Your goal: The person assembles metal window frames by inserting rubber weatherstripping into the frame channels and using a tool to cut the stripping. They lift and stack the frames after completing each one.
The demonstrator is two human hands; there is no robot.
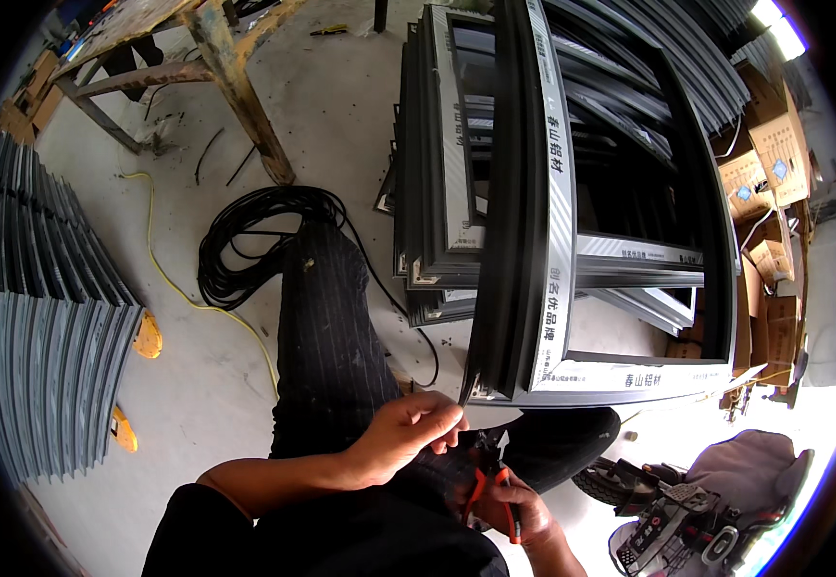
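Observation:
My left hand [406, 435] is closed in a pinch at the near left corner of a dark metal window frame [554, 240]. Between its fingertips is the end of a thin black strip [467, 388] that lies against the frame's edge. A pair of cutting pliers [481, 490] with red and black handles is in my right hand [525, 510], its jaws pointing up just below that corner. The frame stands tilted before me, with white printed protective film on its faces. My right hand's fingers are partly hidden behind the handles.
A coil of black strip [214, 252] lies on the floor by my knee, beside a yellow cord [163, 260]. Stacked frames [437, 231] stand behind. Bundled grey profiles [48, 375] are at left, a worn table [230, 82] far left, cardboard boxes [780, 144] and a scooter [687, 519] at right.

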